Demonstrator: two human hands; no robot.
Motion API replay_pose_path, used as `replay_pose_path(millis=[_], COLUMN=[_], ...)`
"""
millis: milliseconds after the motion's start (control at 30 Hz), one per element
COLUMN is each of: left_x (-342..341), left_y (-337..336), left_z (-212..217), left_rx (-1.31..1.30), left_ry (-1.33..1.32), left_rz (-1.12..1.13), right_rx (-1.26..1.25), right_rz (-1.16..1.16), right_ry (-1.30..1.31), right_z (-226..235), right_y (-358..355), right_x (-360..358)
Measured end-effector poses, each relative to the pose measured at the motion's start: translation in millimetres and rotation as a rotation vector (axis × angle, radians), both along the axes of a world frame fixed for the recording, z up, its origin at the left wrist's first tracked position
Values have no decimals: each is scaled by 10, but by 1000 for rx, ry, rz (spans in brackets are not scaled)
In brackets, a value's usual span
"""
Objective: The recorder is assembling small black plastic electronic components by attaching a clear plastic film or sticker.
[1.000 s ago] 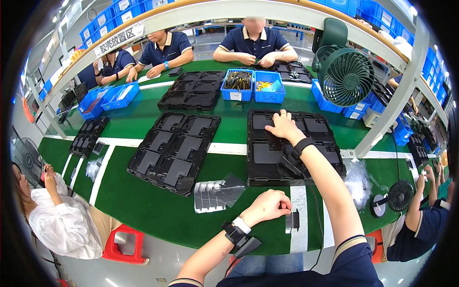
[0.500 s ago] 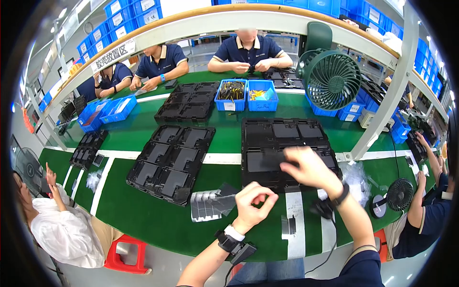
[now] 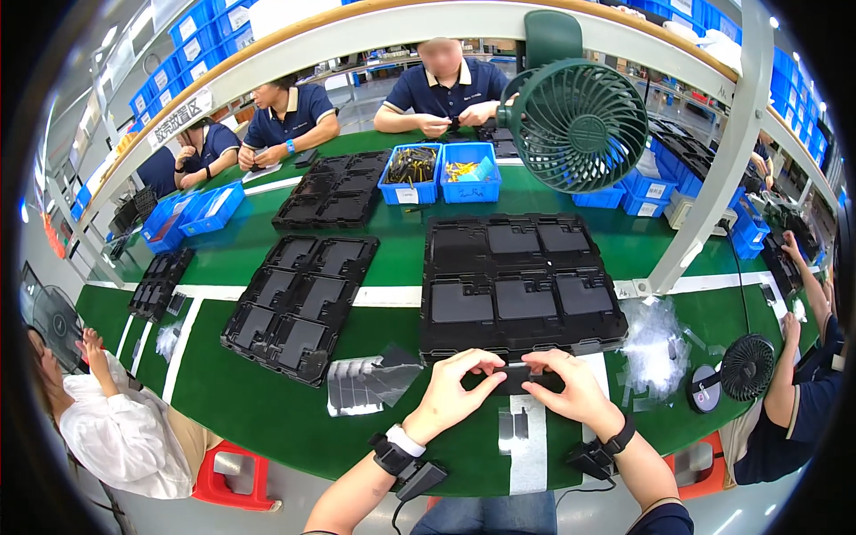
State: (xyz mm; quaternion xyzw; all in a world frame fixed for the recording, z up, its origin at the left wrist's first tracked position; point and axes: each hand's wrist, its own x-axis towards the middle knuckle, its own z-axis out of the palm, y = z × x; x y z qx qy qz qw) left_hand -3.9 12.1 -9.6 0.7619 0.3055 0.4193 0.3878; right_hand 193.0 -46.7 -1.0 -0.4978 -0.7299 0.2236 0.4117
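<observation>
The person's left hand (image 3: 453,390) and right hand (image 3: 575,389) face each other and make one two-handed grip, thumb and fingers of each bent into a loose loop, their tips nearly together. Between the tips the grip has hold of a small dark flat piece (image 3: 513,382), the left hand at its left end and the right hand at its right end. Just below the grip, a small film strip (image 3: 514,426) lies beside and partly over a white band (image 3: 528,459) on the green surface (image 3: 294,419).

Just beyond the grip stands a large black tray (image 3: 522,342) with dark flat panels in its compartments. Left of the grip lie clear plastic sheets (image 3: 358,385), and past them a second black tray (image 3: 267,363). To the right of the grip is a pile of clear film (image 3: 655,343), with a small black fan (image 3: 747,366) farther right. Well beyond the grip, two blue bins (image 3: 409,193) sit side by side, a green fan (image 3: 584,125) hangs to their right, and a co-worker (image 3: 441,94) sits behind them.
</observation>
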Motion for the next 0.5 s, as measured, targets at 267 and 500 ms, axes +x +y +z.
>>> replay_pose_path(millis=[267, 500], left_x=[5, 0], left_y=[-20, -48], left_z=[11, 28], left_rx=[-9, -18], left_ry=[1, 12], left_rz=[25, 58], right_rx=[147, 134], right_rz=[22, -109], right_ry=[26, 92], right_z=[-3, -71], right_y=[6, 18], right_x=[-34, -53])
